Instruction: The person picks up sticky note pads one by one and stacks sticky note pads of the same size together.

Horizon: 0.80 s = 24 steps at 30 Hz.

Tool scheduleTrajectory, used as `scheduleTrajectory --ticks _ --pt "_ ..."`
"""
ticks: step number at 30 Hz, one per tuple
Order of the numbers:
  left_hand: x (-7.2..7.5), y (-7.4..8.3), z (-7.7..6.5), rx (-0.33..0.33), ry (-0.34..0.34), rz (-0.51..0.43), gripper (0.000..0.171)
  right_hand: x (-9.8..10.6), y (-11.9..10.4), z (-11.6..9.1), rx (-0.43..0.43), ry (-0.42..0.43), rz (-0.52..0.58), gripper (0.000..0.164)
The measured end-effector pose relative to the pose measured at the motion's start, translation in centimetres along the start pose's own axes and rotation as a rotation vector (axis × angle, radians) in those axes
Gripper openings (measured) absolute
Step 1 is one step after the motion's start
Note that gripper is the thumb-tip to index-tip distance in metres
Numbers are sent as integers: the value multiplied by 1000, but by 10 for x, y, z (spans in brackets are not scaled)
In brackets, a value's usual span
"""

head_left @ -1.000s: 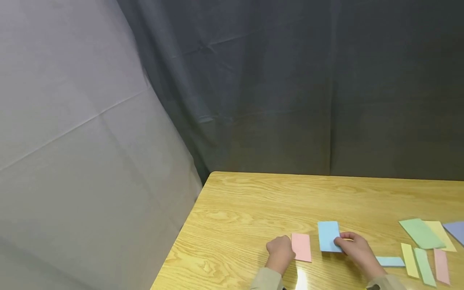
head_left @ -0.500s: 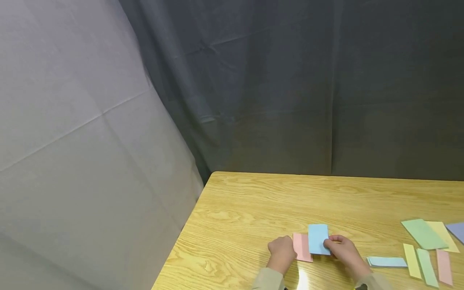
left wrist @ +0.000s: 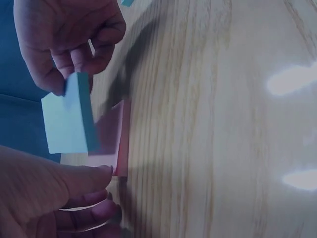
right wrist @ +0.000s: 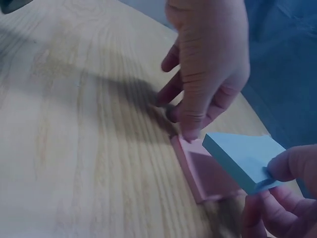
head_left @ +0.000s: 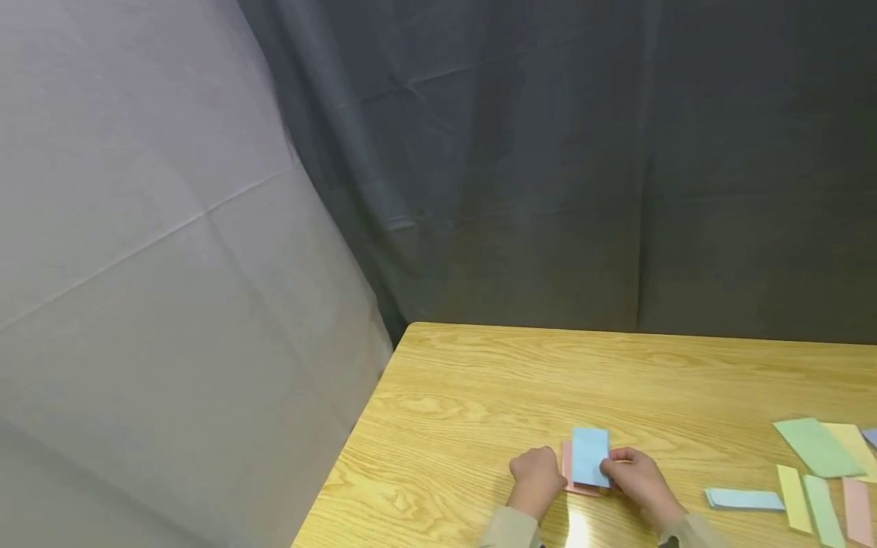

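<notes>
My right hand pinches a light-blue pad of sticky notes by its right side. The pad is held tilted, partly over a pink sticky-note pad. In the right wrist view, a gap shows between the blue pad and the pink pad on the table. My left hand is at the pink pad's left side. In the left wrist view, its straight thumb touches the near corner of the pink pad, while the other fingers bend loosely beneath, apart from it.
To the right, a narrow light-blue strip pad lies beside yellow, green and pink strips. Behind them are larger green and yellow pads and part of a purple one. A dark curtain hangs behind the wooden table.
My right hand has carried the blue pad leftward, from beside the pink pad to above it, covering most of it from the head view. The left hand has stayed at the pink pad.
</notes>
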<state>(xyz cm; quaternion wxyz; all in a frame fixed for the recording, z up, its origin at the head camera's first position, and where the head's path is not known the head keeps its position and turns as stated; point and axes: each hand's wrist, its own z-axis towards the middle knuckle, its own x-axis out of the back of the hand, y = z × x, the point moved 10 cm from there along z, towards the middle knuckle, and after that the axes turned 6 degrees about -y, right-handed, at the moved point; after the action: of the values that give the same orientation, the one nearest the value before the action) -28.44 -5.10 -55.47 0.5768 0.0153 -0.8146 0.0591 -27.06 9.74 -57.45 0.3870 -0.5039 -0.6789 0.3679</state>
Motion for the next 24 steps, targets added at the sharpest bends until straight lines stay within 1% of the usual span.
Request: scheduleTrajectory --ticks 7,10,13,15,19,24 --pt "6 -7 0 18 34 -51 33 -11 6 12 6 -17 -52 34" --pt "6 -8 -2 16 24 -72 35 -15 10 16 4 -25 -62 31" --pt "4 -5 -5 -2 2 -87 37 -15 10 15 9 -15 -77 29" --pt "4 -4 -6 -10 3 -102 37 -15 8 13 21 -9 -92 29" --pt "3 -4 -7 -6 5 -118 37 -15 5 11 15 -4 -166 27" --pt "3 -2 -6 1 8 -118 36 -14 0 9 27 -11 -270 31"
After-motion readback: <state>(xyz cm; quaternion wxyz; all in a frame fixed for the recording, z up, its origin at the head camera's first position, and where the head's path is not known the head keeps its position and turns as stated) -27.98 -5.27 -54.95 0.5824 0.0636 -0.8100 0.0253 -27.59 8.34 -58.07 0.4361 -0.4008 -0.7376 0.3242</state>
